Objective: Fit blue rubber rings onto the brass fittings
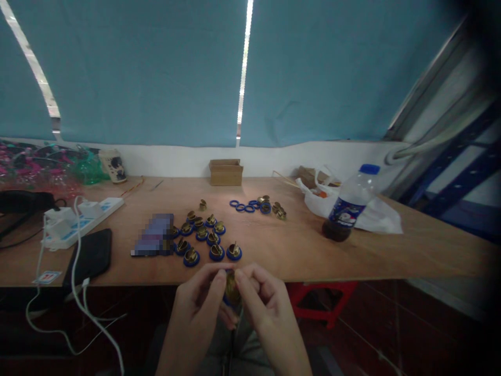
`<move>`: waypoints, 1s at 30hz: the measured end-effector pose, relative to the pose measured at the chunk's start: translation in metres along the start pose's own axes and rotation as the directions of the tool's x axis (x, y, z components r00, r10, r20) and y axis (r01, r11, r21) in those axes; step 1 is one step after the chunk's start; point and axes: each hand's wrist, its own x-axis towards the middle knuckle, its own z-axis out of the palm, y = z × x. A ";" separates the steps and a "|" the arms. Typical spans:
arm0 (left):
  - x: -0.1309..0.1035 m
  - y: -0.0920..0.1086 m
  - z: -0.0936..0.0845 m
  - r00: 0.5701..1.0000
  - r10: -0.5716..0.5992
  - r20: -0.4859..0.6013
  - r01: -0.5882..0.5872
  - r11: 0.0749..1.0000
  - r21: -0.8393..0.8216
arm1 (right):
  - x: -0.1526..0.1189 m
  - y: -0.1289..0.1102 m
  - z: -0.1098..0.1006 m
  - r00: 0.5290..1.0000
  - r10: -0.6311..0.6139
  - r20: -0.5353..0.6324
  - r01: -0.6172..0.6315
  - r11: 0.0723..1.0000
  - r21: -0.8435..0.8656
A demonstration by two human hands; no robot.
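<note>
Just below the table's front edge, my left hand point(202, 302) and my right hand point(263, 303) pinch one small brass-coloured metal piece with a blue ring point(231, 290) between thumbs and fingers. The fingers hide part of it. Behind my hands, several similar brass pieces seated in blue rings point(201, 233) lie in a loose group; the nearest are a ringed piece point(234, 251) and another point(191, 256). Farther back right are loose blue rings point(240, 207) and bare brass pieces point(279, 211).
A bottle of dark drink point(346, 209) stands right, by a white plastic bag point(317, 201). A small cardboard box point(226, 173) sits at the back. Left are a phone point(154, 235), a black power bank-like slab point(93, 253), a power strip point(84, 224) with trailing cables and a paper cup point(113, 166).
</note>
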 end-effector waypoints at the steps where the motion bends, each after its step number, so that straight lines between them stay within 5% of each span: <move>1: 0.000 -0.002 0.000 1.000 -0.003 -0.011 0.003 1.000 -0.006 | 0.000 0.002 0.001 1.000 -0.002 -0.013 0.002 1.000 -0.021; 8: 0.001 -0.004 0.000 0.999 -0.008 -0.042 0.007 1.000 -0.022 | -0.003 0.006 0.006 0.987 -0.090 -0.134 0.063 0.978 -0.198; 19: -0.001 -0.001 -0.003 0.996 -0.040 -0.083 0.035 0.998 -0.058 | -0.004 0.016 0.007 0.982 -0.127 -0.140 0.083 0.955 -0.284; 26: -0.001 0.007 0.000 0.995 0.087 -0.056 -0.090 0.994 -0.056 | -0.005 0.005 -0.002 0.985 -0.144 -0.097 0.124 0.974 -0.192; 30: -0.006 0.007 0.002 0.993 0.086 -0.076 -0.093 0.991 -0.094 | -0.010 -0.002 -0.009 0.975 -0.206 -0.077 0.169 0.925 -0.340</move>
